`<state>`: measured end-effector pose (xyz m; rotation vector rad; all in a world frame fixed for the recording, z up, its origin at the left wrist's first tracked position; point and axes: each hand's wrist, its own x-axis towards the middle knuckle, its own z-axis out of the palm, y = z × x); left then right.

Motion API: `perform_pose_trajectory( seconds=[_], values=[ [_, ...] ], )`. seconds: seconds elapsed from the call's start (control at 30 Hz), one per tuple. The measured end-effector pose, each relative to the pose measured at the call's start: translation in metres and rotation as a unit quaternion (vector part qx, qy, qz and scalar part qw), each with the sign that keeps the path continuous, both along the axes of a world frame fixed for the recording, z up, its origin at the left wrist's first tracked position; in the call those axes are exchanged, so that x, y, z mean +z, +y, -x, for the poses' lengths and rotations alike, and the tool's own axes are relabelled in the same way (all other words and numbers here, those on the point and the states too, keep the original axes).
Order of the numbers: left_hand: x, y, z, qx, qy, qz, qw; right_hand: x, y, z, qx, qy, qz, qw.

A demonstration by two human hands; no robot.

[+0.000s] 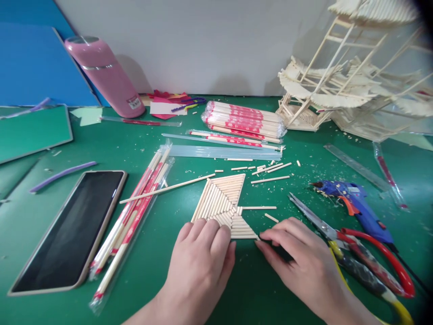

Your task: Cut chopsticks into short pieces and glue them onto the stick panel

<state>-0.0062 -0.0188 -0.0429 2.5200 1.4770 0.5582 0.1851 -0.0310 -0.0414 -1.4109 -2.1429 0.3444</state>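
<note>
A flat panel of cut wooden sticks (pixel 216 198), laid in wedge-shaped sections that meet at a centre, lies on the green table. My left hand (pixel 202 253) is closed over the panel's lower left edge, its fingers curled down on the sticks and the fingertips hidden. At the lower right corner, my right hand (pixel 297 257) pinches the end of a short stick (pixel 257 237) between thumb and forefinger. One loose stick (pixel 260 207) juts right from near the centre. A long stick (pixel 169 188) reaches from the panel's upper left corner across wrapped chopsticks (pixel 135 207).
Scissors (pixel 314 219), pliers with red and yellow handles (pixel 375 266) and a blue glue gun (pixel 358 198) lie right. A phone (pixel 71 230) is left. Behind are a chopstick bundle (pixel 243 119), pink bottle (pixel 104 74) and stick-built tower (pixel 324 85).
</note>
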Motion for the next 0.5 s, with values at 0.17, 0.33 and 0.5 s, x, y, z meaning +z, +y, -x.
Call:
perform_pose_trajectory(
  seconds=[0.17,0.33,0.5],
  values=[
    [-0.0010,0.0010,-0.0006,0.002,0.006,-0.011,1.000,-0.0023,-0.0006,0.0013,-0.001,-0.001,0.007,1.000],
    [-0.0007,0.0005,-0.0009,0.000,-0.005,-0.021,1.000,-0.0040,0.0004,0.0032,-0.004,0.001,0.009,1.000],
    [-0.0007,0.0010,-0.0014,-0.002,-0.010,-0.019,1.000,-0.0052,0.0002,0.0033,-0.001,0.007,0.013,1.000]
  ],
)
